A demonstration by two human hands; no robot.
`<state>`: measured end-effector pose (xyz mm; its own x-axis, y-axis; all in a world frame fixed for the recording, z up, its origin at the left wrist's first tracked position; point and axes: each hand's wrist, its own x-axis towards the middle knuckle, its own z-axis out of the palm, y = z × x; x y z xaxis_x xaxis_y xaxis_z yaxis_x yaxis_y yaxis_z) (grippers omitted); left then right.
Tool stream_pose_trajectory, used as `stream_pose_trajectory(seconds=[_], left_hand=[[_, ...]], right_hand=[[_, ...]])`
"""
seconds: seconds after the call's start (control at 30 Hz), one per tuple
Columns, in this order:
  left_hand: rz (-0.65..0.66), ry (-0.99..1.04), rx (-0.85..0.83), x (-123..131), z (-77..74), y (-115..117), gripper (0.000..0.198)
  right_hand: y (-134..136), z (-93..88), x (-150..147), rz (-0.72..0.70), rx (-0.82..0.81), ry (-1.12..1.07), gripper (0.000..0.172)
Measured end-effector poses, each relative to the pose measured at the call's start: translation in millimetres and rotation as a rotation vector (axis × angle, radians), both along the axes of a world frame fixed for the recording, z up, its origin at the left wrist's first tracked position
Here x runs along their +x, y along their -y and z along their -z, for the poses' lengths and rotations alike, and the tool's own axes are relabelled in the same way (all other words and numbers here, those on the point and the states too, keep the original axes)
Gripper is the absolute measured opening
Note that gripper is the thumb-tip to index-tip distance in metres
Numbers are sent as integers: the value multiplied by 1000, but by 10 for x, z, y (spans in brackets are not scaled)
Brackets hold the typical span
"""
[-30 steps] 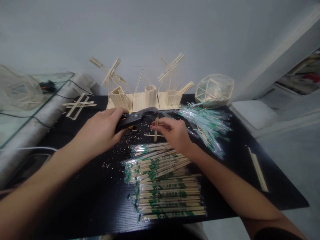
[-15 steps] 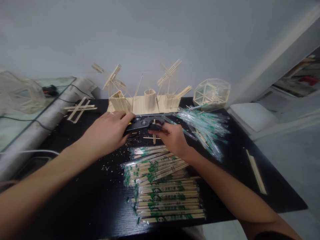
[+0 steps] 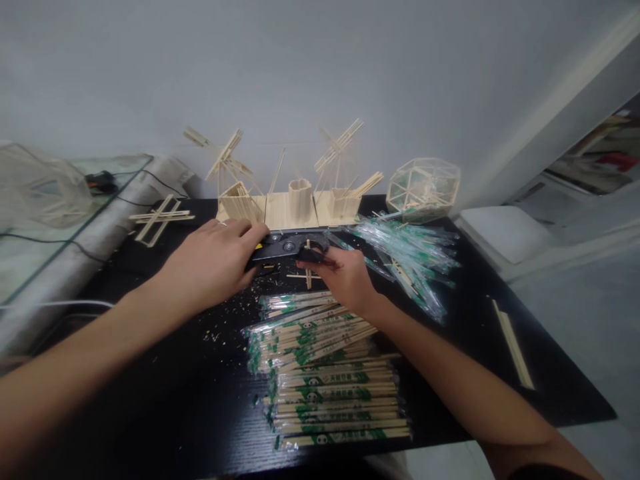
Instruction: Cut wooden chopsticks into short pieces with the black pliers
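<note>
My left hand [image 3: 215, 257] is closed round the handles of a black hand cutter with a bit of yellow [image 3: 280, 247]. The cutter's curved jaws point right, with a short upright wooden stick [image 3: 309, 250] between them. Just right of the jaws, my right hand [image 3: 347, 273] is closed with its fingertips at the stick; the jaws partly hide its grip. Below the jaws, thin wooden sticks [image 3: 299, 275] lie crosswise on the black table [image 3: 200, 400]. Pale chips [image 3: 215, 337] are scattered under my left hand.
Wrapped chopsticks [image 3: 340, 400] are piled in front. Empty plastic wrappers [image 3: 410, 250] heap at right, with loose sticks [image 3: 513, 343] beyond. Along the wall stand stick-built windmill models [image 3: 227, 160], a small round cup [image 3: 300, 198] and a faceted frame [image 3: 425, 189]. A stick lattice [image 3: 160, 219] lies left.
My left hand and wrist have shifted very slightly upward. The cutter, the stick and my right hand stay almost in the same place.
</note>
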<state>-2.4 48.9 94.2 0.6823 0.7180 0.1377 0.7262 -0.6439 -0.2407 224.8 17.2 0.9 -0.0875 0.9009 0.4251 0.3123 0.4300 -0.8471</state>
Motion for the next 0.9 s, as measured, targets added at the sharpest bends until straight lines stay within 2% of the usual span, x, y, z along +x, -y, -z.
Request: stream_pose_trajectory(seconds=[0.17,0.5,0.9], left_hand=[[-10,24,-20,-10,2,-6,33],[-30,-70,16,14,-8,-1,29],[-47,-107,31,-7,9,-2,28]], right_hand=[[1,9,-5,-23,-17,-32,14],[-6,8,12,-55,-23,-71,14],[2,-22,19,-17,6,22,13]])
